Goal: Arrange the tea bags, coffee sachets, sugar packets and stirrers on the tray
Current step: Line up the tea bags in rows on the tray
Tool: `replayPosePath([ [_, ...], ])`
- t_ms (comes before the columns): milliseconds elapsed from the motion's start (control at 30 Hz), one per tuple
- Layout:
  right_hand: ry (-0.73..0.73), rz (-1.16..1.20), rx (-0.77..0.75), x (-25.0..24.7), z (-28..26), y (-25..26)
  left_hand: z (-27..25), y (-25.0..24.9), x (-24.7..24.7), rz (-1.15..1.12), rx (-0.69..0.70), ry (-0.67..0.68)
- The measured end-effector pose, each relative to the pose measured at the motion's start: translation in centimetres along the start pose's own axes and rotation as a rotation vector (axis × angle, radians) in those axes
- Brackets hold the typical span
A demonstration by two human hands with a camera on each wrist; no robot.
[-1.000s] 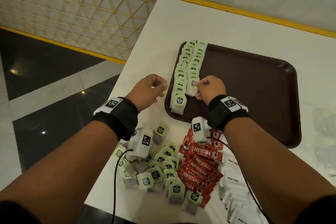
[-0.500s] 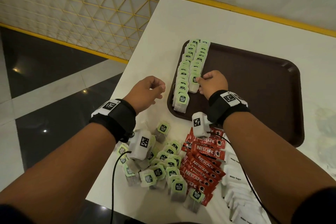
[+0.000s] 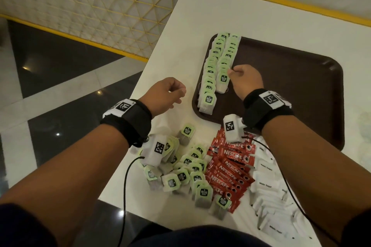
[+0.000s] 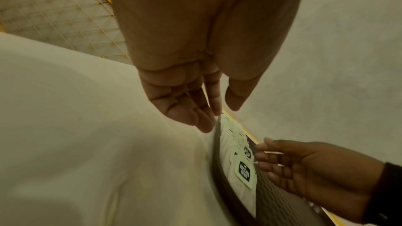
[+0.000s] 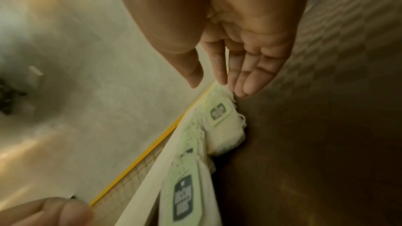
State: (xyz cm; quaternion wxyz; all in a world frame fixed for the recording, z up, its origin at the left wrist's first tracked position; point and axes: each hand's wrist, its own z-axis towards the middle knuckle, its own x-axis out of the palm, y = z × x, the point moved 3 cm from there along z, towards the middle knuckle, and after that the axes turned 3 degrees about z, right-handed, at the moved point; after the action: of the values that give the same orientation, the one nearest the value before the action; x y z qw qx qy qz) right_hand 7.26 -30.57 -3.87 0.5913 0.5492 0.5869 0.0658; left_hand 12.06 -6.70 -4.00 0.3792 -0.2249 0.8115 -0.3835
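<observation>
i have my right hand (image 3: 246, 84) over the brown tray (image 3: 301, 90), fingers straight and relaxed, fingertips (image 5: 243, 88) touching the side of the right-hand row of tea bags (image 3: 225, 62); it holds nothing. the left hand (image 3: 163, 94) hovers just off the tray's left rim above the tabletop (image 3: 180, 46), fingers loosely curled, empty, well apart from the right.

two overlapping rows of tea bags lie along the tray's left edge, the left-hand row (image 3: 209, 78) reaching nearer me. the step, as i judge it, is squaring the right row: i'd nudge lightly from the side with flat fingers, since the bags are light, shingled and would fan out or drag by their strings if pushed hard.

nearer me than the tray, on the tabletop, sit a loose heap of tea bags (image 3: 186, 168), red coffee sachets (image 3: 230, 168) beside it and white sugar packets (image 3: 269, 188) further right; i see no stirrers. my right wrist camera cable (image 3: 289, 188) trails over the sugar packets and could snag them.
</observation>
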Motion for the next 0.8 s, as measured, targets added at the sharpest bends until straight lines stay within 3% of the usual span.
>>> replayPosePath([
  [67,0.052,-0.051,-0.090,-0.9,-1.9,0.8,-0.8,0.4,-0.3,0.077,0.006,0.073],
  [200,0.290,-0.227,-0.252,-0.7,-6.2,1.6,-3.0,1.3,-0.9,0.311,0.053,0.189],
  [400,0.684,-0.504,-0.342,3.2,-12.3,0.6,-5.6,3.8,-0.4,0.687,0.097,0.380],
  [533,0.734,-0.584,-0.335,5.4,-13.7,0.3,-6.3,5.0,0.7,0.710,0.102,0.405],
  [800,0.661,-0.554,-0.337,5.7,-13.3,0.9,-6.1,5.6,1.3,0.718,0.107,0.356],
])
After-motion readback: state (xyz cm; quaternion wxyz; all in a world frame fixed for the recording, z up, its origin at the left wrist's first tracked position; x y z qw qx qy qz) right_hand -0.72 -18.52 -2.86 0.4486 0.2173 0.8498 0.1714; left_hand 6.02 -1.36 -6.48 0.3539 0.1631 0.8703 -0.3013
